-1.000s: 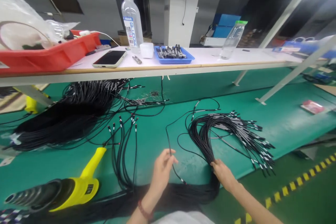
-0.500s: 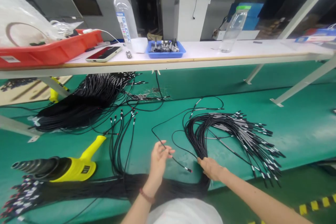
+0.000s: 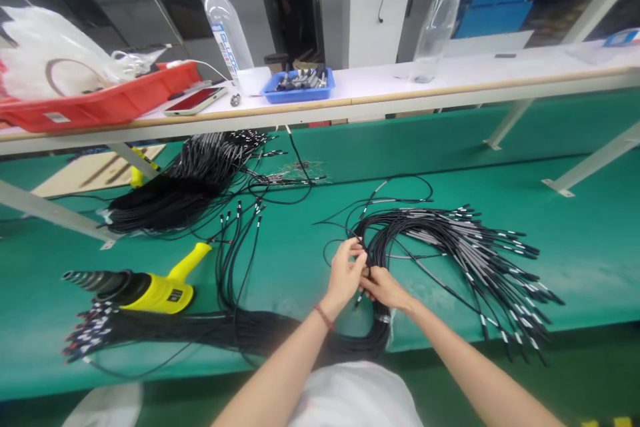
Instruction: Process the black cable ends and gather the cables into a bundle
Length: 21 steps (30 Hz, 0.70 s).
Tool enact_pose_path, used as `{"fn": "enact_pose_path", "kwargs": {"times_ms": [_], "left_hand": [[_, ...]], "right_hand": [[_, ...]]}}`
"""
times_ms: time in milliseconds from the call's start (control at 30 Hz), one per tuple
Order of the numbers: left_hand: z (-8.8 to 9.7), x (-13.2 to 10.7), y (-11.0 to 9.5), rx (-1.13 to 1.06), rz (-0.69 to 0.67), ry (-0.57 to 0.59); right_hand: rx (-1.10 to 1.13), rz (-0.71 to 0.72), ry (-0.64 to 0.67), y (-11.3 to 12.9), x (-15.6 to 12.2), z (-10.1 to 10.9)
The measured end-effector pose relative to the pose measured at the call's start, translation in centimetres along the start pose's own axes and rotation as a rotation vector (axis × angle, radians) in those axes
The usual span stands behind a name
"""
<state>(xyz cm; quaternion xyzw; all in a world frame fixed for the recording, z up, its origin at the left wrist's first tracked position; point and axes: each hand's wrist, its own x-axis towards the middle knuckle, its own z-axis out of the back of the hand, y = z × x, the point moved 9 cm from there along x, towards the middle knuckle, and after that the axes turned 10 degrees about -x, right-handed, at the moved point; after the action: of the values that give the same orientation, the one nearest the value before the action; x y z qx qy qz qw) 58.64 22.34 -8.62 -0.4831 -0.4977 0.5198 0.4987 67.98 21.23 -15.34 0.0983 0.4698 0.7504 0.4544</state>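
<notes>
My left hand (image 3: 345, 273) pinches a thin black cable (image 3: 350, 213) at the left edge of a fanned bundle of black cables (image 3: 440, 247) with silver and black tips, lying on the green bench mat (image 3: 575, 240). My right hand (image 3: 384, 288) meets it from the right, fingers closed on the same cable's end near the bundle's bend. The two hands touch each other. A red band sits on the left wrist.
A yellow and black heat gun (image 3: 135, 288) lies at the left. Another black cable bundle (image 3: 170, 193) lies under the white shelf (image 3: 450, 90), which carries a red tray (image 3: 100, 103), a phone (image 3: 193, 100), a blue tray (image 3: 297, 87) and two bottles (image 3: 225, 20).
My left hand has carried the single cable right and forward to the bundle. My right hand left the bundle's bend and closed on the cable's end. The view shifted, too.
</notes>
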Motion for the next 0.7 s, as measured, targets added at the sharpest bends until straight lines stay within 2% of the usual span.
{"fn": "enact_pose_path", "kwargs": {"times_ms": [67,133,200,267,333,467,700], "left_hand": [[1.0,-0.3,1.2,0.089,-0.009,-0.048],[1.5,-1.3,3.4,0.187,0.025,-0.032],[0.9,-2.8,6.1,0.276,0.088,0.065],[-0.7,-4.7,8.6,0.341,0.143,0.21],[-2.5,-6.2,10.3,0.381,0.167,0.349],[-4.9,-7.3,11.1,0.421,0.15,0.54],[-6.4,-6.6,11.2,0.5,0.111,0.688]], "right_hand": [[0.036,-0.078,-0.038,-2.1,-0.7,1.4],[0.062,-0.136,-0.08,-4.0,-1.3,2.7],[0.078,-0.165,-0.1,-5.5,-1.6,3.6],[0.083,-0.183,-0.096,-6.6,-1.7,3.7],[0.087,-0.204,-0.094,-7.3,-1.7,3.4],[0.12,-0.238,-0.11,-8.5,-1.5,2.8],[0.2,-0.267,-0.157,-10.3,-0.4,3.4]]}}
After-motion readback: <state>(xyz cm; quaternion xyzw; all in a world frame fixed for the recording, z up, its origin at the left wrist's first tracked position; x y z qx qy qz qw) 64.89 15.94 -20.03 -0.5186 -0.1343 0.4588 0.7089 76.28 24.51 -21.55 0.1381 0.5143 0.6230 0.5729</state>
